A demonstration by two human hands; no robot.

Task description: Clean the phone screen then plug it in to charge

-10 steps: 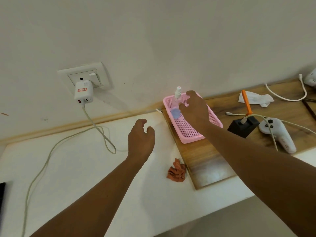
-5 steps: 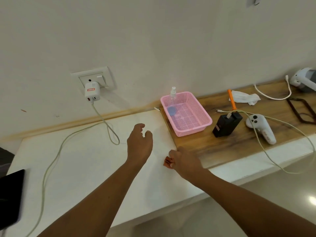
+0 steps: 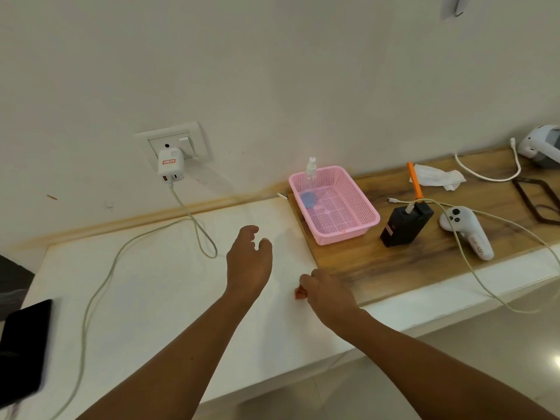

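White counter point(image 3: 145, 283): right hand point(image 3: 325, 294) pinches orange cloth point(image 3: 300, 293); left hand point(image 3: 249, 262) hovers, fingers relaxed.

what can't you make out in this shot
Head view only:
- Cloth: mostly hidden under the right hand; only a reddish corner shows.
- Phone: cut off by the left edge; screen state unclear.
- Cable: its free end runs off the bottom edge.
- Spray bottle: liquid level too small to tell.
- Charger: label too small to read.
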